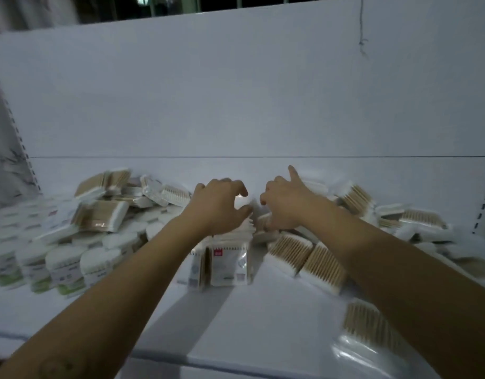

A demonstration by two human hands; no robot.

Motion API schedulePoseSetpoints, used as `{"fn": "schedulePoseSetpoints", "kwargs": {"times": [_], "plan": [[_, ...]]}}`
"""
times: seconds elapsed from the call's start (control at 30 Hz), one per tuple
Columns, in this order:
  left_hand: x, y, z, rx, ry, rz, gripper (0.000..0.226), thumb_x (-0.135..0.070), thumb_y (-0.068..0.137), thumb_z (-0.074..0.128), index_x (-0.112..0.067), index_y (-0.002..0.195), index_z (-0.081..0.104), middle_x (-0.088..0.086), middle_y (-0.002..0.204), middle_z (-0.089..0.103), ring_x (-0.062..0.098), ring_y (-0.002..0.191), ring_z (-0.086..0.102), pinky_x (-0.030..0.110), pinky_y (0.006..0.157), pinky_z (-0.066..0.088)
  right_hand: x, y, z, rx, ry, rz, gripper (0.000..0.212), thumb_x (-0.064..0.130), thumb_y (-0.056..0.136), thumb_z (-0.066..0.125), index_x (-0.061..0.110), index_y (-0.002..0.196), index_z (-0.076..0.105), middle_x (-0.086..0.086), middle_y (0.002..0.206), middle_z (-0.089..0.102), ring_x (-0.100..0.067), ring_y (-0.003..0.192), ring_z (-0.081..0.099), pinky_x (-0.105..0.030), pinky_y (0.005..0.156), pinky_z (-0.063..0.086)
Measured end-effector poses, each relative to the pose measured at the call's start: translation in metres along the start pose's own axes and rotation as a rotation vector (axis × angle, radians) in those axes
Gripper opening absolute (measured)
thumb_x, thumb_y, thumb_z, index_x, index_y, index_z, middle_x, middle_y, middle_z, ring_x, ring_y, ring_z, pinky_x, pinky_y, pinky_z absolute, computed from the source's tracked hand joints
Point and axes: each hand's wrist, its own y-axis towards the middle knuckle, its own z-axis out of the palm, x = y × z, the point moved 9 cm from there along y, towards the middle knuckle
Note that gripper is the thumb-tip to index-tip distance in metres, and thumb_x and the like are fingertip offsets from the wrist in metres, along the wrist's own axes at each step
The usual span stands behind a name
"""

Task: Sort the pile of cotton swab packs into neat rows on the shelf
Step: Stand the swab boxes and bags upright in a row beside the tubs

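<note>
Cotton swab packs lie in a loose pile (293,255) along the back of the white shelf (263,318). A short row of upright packs (227,262) stands in the middle. My left hand (219,206) arches over the top of that row, its fingers loosely curled with nothing between them and its thumb near the packs' upper edge. Just to the right, my right hand (283,203) reaches into the pile. Its index finger points up, and its lower fingers and thumb curl round a pack (261,221) at the row's back end.
Rows of white round-topped packs with green labels (66,266) fill the shelf's left side. More swab packs are heaped at back left (104,212) and at right (416,220). One pack (369,326) lies near the front edge under my right forearm. A white back panel (235,105) rises behind.
</note>
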Motion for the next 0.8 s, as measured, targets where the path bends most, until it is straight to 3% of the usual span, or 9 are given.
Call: {"fn": "schedulePoseSetpoints", "kwargs": {"times": [0.1,0.23,0.3,0.47,0.6,0.67,0.8], "plan": [[0.011,0.001,0.008,-0.005,-0.021,0.042,0.041,-0.05,0.094,0.05,-0.029,0.128,0.053,-0.006,0.13,0.056,0.017,0.122,0.047,0.041,0.102,0.031,0.011,0.017,0.017,0.15,-0.087,-0.055,0.06,0.069,0.082,0.047,0.024,0.119,0.06,-0.007,0.123,0.054,-0.026,0.126,0.04,-0.067,0.112,0.0],[0.017,0.018,0.016,0.01,-0.037,0.107,0.039,-0.051,0.094,0.048,-0.029,0.126,0.055,-0.007,0.128,0.058,0.016,0.12,0.049,0.04,0.102,0.03,0.016,0.043,0.037,0.238,-0.055,-0.027,0.064,0.068,0.063,0.064,0.026,0.112,0.062,0.0,0.104,0.056,-0.023,0.111,0.047,-0.051,0.105,0.024],[0.015,0.028,0.017,0.011,-0.064,0.137,0.038,-0.05,0.095,0.048,-0.028,0.125,0.056,-0.008,0.125,0.059,0.015,0.116,0.052,0.04,0.102,0.031,0.016,0.051,0.045,0.25,-0.059,-0.01,0.073,0.069,0.059,0.069,0.026,0.117,0.061,-0.001,0.113,0.054,-0.023,0.111,0.042,-0.046,0.098,0.029],[0.008,0.05,0.032,0.096,-0.037,0.222,0.04,-0.053,0.095,0.046,-0.029,0.125,0.055,-0.006,0.126,0.06,0.018,0.116,0.054,0.043,0.101,0.031,0.007,0.047,0.055,0.327,-0.005,0.029,0.086,0.07,0.063,0.07,0.027,0.134,0.05,-0.002,0.128,0.048,-0.023,0.117,0.038,-0.044,0.1,0.031],[0.008,0.058,0.034,0.11,-0.067,0.256,0.042,-0.053,0.095,0.047,-0.027,0.128,0.053,-0.005,0.129,0.059,0.018,0.118,0.053,0.045,0.106,0.029,-0.015,0.035,0.064,0.511,0.164,0.211,0.117,0.076,0.032,0.074,0.034,0.137,0.044,-0.001,0.125,0.046,-0.024,0.117,0.044,-0.045,0.098,0.044],[0.01,0.059,0.038,0.146,-0.059,0.252,0.044,-0.054,0.095,0.047,-0.027,0.129,0.053,-0.005,0.13,0.058,0.019,0.12,0.052,0.045,0.107,0.029,-0.017,0.03,0.063,0.553,0.158,0.171,0.11,0.075,0.034,0.074,0.039,0.134,0.047,0.002,0.122,0.047,-0.023,0.113,0.047,-0.045,0.096,0.047],[0.013,0.061,0.042,0.193,-0.05,0.248,0.046,-0.053,0.093,0.053,-0.027,0.131,0.051,-0.006,0.131,0.057,0.018,0.12,0.051,0.044,0.105,0.032,-0.021,0.025,0.039,0.475,0.212,0.079,0.07,0.055,0.057,0.08,0.032,0.119,0.057,0.009,0.111,0.054,-0.018,0.103,0.054,-0.043,0.092,0.05]]}}
